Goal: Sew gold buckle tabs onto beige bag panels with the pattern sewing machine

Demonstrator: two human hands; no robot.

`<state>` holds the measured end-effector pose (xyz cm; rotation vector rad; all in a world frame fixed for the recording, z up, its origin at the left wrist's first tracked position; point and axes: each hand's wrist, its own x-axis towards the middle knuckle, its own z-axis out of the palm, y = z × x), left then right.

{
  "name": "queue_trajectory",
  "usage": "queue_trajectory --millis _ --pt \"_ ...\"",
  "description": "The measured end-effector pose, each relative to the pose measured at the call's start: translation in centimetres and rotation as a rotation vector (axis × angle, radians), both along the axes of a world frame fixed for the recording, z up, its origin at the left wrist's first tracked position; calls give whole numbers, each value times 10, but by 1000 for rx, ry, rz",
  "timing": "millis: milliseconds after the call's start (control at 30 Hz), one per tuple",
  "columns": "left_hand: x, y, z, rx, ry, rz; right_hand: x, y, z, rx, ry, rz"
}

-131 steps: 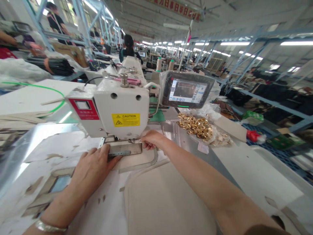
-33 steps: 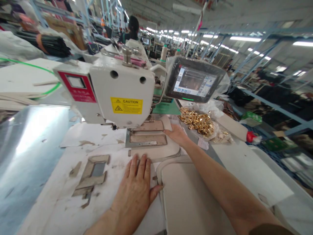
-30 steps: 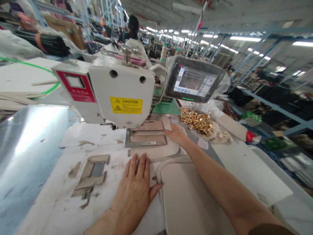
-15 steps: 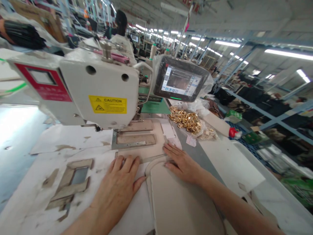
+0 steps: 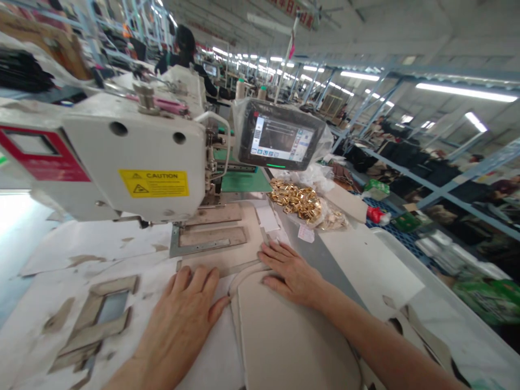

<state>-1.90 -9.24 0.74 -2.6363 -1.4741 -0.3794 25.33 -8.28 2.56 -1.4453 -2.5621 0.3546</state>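
A beige panel [image 5: 252,246] lies under the metal clamp frame [image 5: 175,246] of a sewing machine [image 5: 158,146]. Along the panel's near edge, my left hand [image 5: 184,314] rests flat with its fingers spread and their tips on that edge. My right hand [image 5: 293,275] lies palm down, its fingertips at the panel's right corner and its thumb over a stack of rounded beige pieces [image 5: 292,341]. Neither hand grips anything. What the left palm touches is partly hidden.
A control screen [image 5: 280,135] stands behind the panel. Gold metal fittings [image 5: 298,200] are heaped in a plastic bag to its right. Taped cardboard strips [image 5: 87,309] form a frame on the white surface at left. A co-worker [image 5: 184,51] sits beyond the machine.
The view has turned slightly right, so the machine, screen and panel appear further left. Both hands stay at about the same places on the panel, fingers still flat.
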Motion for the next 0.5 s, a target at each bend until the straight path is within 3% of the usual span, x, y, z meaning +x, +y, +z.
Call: queue_trajectory --millis 233,333,433,500 --pt "-1 0 0 -35 17 -7 13 8 0 -49 186 37" --pt "-3 3 6 -101 -21 -22 37 42 4 64 237 -157" --pt "-11 8 19 -207 -36 10 65 86 15 201 78 -398" --pt "-22 8 33 -259 -20 77 73 111 20 183 -4 -478"
